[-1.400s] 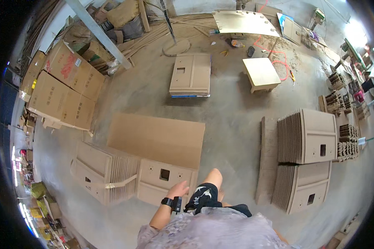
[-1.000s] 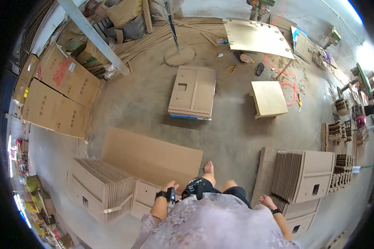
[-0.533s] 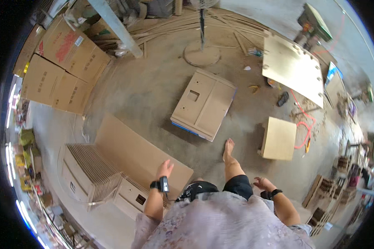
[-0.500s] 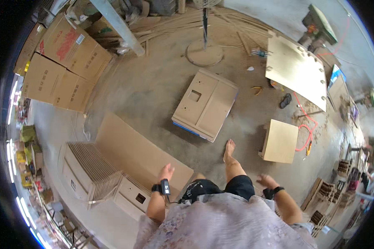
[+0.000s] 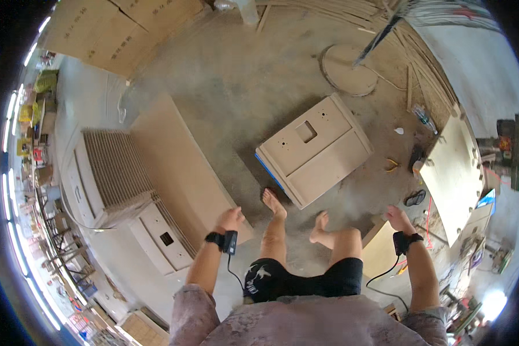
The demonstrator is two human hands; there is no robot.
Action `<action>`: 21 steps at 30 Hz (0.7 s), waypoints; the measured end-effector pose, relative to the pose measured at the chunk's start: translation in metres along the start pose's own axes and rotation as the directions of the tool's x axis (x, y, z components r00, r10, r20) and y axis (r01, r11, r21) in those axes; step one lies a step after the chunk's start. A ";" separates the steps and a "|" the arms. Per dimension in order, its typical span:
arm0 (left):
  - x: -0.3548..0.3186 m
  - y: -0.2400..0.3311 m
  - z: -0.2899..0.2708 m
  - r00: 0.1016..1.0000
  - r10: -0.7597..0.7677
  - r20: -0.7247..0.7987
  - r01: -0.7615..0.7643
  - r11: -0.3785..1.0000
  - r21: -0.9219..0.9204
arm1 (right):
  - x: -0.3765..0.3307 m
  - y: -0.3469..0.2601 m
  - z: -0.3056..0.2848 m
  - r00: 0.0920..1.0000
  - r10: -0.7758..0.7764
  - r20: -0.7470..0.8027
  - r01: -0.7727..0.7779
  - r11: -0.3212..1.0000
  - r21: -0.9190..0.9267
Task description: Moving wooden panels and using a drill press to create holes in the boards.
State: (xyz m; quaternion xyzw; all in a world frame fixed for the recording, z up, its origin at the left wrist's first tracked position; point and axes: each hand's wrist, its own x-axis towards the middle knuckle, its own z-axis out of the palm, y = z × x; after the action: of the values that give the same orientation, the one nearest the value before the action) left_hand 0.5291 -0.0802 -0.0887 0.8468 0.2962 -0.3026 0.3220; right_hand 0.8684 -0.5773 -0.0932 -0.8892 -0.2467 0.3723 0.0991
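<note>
My left hand [image 5: 229, 220] is in the air over the near edge of a long plain brown board [image 5: 176, 155], its fingers curled in with nothing in them. My right hand [image 5: 399, 219] hangs above a small light wooden stool-like top [image 5: 382, 249], fingers loosely bent and partly apart, holding nothing. Both wrists wear black straps with small devices and cables. Ahead of my bare feet, a stack of brown panels [image 5: 320, 153] lies on the floor; the top one has a square cut-out and small holes, and blue shows along its left edge.
To the left stand tightly packed brown panels [image 5: 118, 170] and a lower pile with a dark cut-out [image 5: 161, 236]. Large cardboard boxes [image 5: 106, 37] are at the far left. A fan's round base [image 5: 349, 70], pliers [image 5: 392, 165], a dark sandal [image 5: 415, 198] and a pale board [image 5: 452, 167] lie ahead and right.
My view has turned and moved forward, so the floor stack sits closer to my feet. My left foot has come into sight. Both hands have risen a little, the left one curling more.
</note>
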 end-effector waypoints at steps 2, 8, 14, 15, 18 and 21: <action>0.043 0.004 -0.006 0.999 -0.026 0.026 0.026 1.000 0.016 | 0.044 0.016 -0.003 0.996 -0.087 -0.028 0.083 0.991 -0.103; 0.135 0.009 0.020 0.975 -0.183 0.129 0.189 0.981 -0.034 | 0.225 -0.002 -0.008 0.992 0.052 0.119 -0.032 0.987 -0.158; 0.224 -0.041 0.163 0.923 -0.375 -0.088 0.304 0.849 -0.432 | 0.407 0.059 0.050 0.998 0.054 -0.022 -0.057 0.975 -0.216; 0.249 -0.022 0.184 0.929 -0.365 -0.055 0.304 0.840 -0.449 | 0.426 0.107 0.056 0.997 0.078 -0.010 -0.078 0.967 -0.244; 0.291 0.013 0.242 0.879 -0.465 -0.105 0.293 0.701 -0.651 | 0.454 0.171 0.077 0.998 0.005 -0.060 -0.038 0.830 -0.557; 0.275 -0.041 0.266 0.707 -0.691 -0.154 0.506 0.646 -0.572 | 0.440 0.062 0.094 0.977 0.191 -0.096 -0.186 0.981 0.060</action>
State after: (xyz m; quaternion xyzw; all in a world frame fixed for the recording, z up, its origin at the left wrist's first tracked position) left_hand 0.5915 -0.1635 -0.4594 0.6266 0.6835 -0.1478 0.3441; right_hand 1.0882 -0.4055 -0.4514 -0.9237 -0.1462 0.3404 0.0980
